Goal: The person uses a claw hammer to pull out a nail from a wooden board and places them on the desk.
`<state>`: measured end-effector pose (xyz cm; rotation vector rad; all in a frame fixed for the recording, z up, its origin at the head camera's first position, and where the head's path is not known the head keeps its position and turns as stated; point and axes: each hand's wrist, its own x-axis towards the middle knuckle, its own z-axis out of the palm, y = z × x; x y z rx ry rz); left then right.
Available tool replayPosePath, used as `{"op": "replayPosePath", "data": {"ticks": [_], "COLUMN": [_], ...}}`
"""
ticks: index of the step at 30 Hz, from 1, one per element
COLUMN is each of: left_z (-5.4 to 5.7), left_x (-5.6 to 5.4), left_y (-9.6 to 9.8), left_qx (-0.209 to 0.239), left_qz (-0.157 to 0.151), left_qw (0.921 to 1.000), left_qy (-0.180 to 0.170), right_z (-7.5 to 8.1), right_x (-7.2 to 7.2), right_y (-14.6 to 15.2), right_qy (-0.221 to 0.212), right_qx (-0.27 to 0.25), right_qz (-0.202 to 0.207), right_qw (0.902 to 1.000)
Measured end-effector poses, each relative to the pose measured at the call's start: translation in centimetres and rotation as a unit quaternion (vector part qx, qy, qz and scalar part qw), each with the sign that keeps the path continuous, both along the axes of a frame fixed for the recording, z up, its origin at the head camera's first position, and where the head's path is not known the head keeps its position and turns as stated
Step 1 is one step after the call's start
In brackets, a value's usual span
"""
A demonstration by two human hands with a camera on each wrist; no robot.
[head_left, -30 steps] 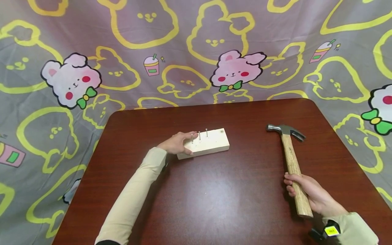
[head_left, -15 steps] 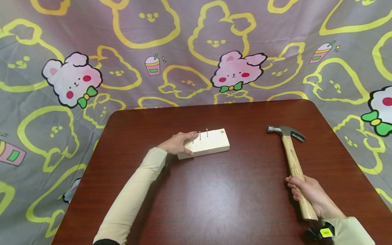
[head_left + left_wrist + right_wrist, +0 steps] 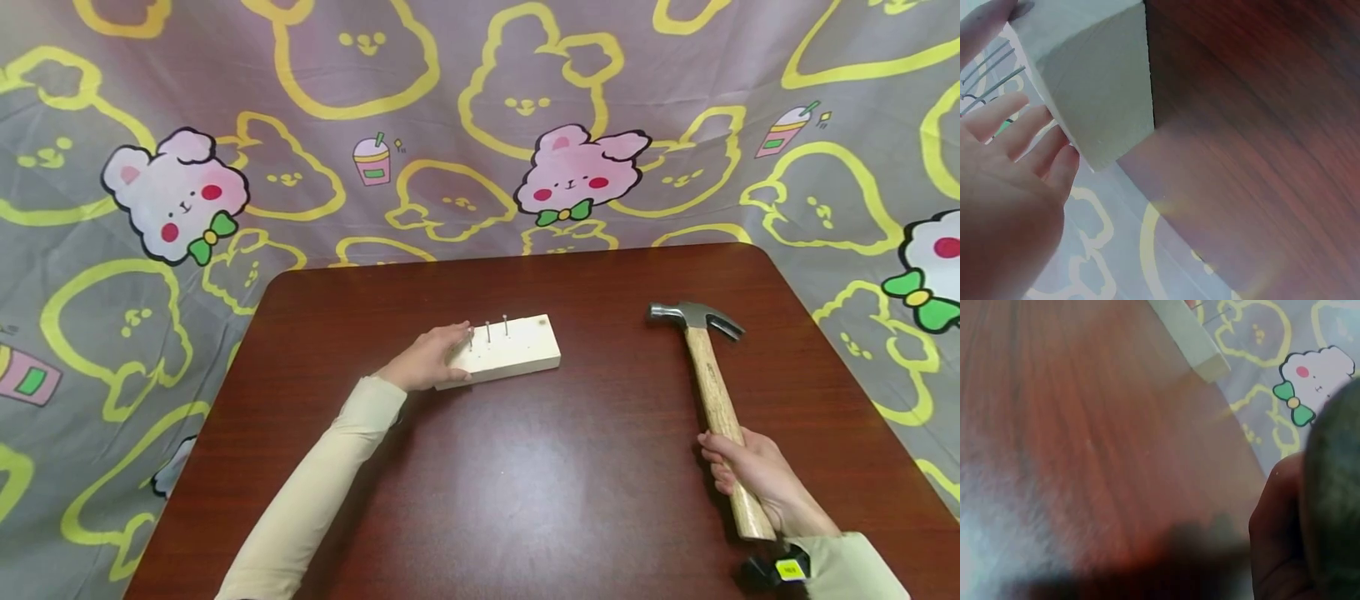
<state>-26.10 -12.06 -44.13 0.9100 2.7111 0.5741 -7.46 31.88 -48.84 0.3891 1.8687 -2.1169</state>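
Note:
A pale wooden block (image 3: 517, 354) lies on the table with three nails (image 3: 488, 332) standing upright in it, in a row toward its left half. My left hand (image 3: 426, 358) holds the left end of the block, thumb at the near edge and fingers toward the far side. The left wrist view shows that end face of the block (image 3: 1097, 87) close up, with the fingers along its edge. On the right, my right hand (image 3: 761, 479) grips the lower wooden handle of a claw hammer (image 3: 712, 383). The metal head points away from me, its claw to the right.
The dark reddish-brown table (image 3: 570, 467) has rounded far corners. Behind it and at both sides hangs a cartoon-print cloth (image 3: 450, 83). Bare tabletop lies between the block and the hammer.
My left hand has shifted slightly left along the block, its fingers drawn back from the nails. The hammer's handle end has swung a little toward me and right; the block stays in place.

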Motion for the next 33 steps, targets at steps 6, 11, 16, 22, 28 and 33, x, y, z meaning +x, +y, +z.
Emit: {"op": "replayPosePath", "data": {"ticks": [6, 11, 16, 22, 28, 33], "left_z": [0.4, 1.1, 1.5, 2.4, 2.9, 3.5], "left_x": [0.8, 1.9, 3.8, 5.7, 6.5, 6.6], "left_y": [-0.2, -0.4, 0.2, 1.8, 3.3, 6.0], "left_qx": [-0.017, -0.018, 0.029, 0.102, 0.172, 0.305], "left_qz": [0.005, 0.029, 0.075, 0.112, 0.112, 0.142], "left_qw": [0.9997, 0.9987, 0.9906, 0.9823, 0.9744, 0.9408], "left_qy": [0.014, 0.037, 0.110, 0.111, 0.092, -0.041], "right_z": [1.0, 2.5, 4.2, 5.5, 6.3, 6.7], "right_x": [-0.2, -0.2, -0.2, 0.0, 0.1, 0.2], "right_y": [-1.0, -2.1, -3.5, -5.3, -6.6, -7.6], "right_qy": [0.019, 0.038, 0.063, 0.081, 0.078, 0.072], "right_qx": [0.004, 0.003, 0.009, 0.044, 0.098, 0.105], "right_qz": [-0.003, 0.006, 0.025, 0.039, 0.047, 0.052], "right_qw": [0.9998, 0.9993, 0.9977, 0.9949, 0.9910, 0.9905]}}
